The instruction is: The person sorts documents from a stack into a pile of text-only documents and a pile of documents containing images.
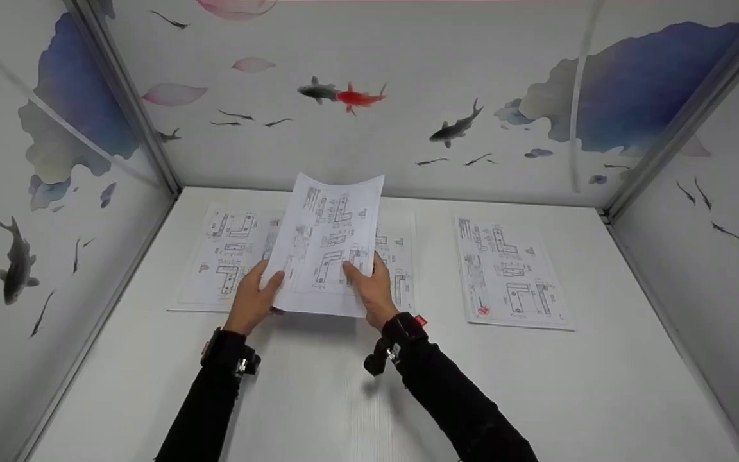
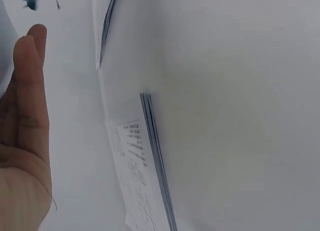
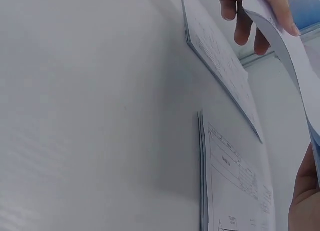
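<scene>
Several white sheets (image 1: 328,244) printed with line drawings of parts are held up above the table, their top edge curving. My left hand (image 1: 253,296) grips their left edge, thumb on top and fingers beneath. On the right edge, my right hand (image 1: 373,290) pinches them the same way. In the right wrist view the sheets (image 3: 287,46) bend between the two hands. The left wrist view shows the fingers of the left hand (image 2: 30,126) at its left border. Behind the held sheets lie a left paper stack (image 1: 215,273) and a middle one (image 1: 403,256), both partly covered.
A third paper stack (image 1: 514,276) with similar drawings and a small red mark lies to the right on the white table (image 1: 318,398). White panels (image 1: 369,154) painted with fish and petals enclose the table at the back and both sides.
</scene>
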A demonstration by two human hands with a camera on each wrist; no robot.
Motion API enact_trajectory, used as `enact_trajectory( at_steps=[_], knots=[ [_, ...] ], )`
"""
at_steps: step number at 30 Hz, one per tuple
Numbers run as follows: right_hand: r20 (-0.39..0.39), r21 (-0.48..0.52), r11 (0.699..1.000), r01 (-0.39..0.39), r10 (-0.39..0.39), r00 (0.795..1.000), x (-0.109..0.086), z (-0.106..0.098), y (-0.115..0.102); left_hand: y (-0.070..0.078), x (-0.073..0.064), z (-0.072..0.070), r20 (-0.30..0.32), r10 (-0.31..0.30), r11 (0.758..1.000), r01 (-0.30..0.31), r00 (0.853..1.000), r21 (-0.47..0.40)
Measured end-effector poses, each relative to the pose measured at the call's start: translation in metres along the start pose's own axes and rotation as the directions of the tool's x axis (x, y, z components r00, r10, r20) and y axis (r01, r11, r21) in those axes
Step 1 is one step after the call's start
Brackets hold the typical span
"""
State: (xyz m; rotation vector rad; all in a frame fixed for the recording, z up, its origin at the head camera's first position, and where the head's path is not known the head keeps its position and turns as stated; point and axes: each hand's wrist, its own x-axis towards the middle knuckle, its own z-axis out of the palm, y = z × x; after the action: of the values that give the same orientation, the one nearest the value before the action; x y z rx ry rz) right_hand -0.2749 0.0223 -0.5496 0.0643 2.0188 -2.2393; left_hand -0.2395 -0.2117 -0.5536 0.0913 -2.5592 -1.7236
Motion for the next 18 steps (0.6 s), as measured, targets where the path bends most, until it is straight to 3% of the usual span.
enact_trajectory(
  at_steps=[3,7,12,15,18],
  knots=[
    [-0.015,-0.009,1.0,0.002,-0.002,1.0,0.002,-0.005,-0.001,0.001,-0.001,0.005,0.046,-0.015,0.998,0.018,0.999,-0.063],
    [-0.033,-0.055,0.998,-0.044,0.042,0.999,0.005,-0.012,0.0,0.006,-0.003,0.011,0.038,0.022,0.989,-0.016,0.999,-0.15],
    [-0.042,-0.073,0.991,-0.114,0.111,0.993,0.008,-0.022,0.003,0.018,-0.009,0.016,0.043,0.075,0.936,-0.056,0.996,-0.348],
    [-0.027,-0.053,0.989,-0.136,0.135,0.991,0.009,-0.027,0.004,0.025,-0.012,0.021,0.055,0.098,0.915,-0.068,0.994,-0.399],
    [-0.039,-0.066,0.989,-0.136,0.133,0.99,0.01,-0.03,0.003,0.031,-0.013,0.024,0.062,0.113,0.916,-0.079,0.992,-0.394]
  ],
)
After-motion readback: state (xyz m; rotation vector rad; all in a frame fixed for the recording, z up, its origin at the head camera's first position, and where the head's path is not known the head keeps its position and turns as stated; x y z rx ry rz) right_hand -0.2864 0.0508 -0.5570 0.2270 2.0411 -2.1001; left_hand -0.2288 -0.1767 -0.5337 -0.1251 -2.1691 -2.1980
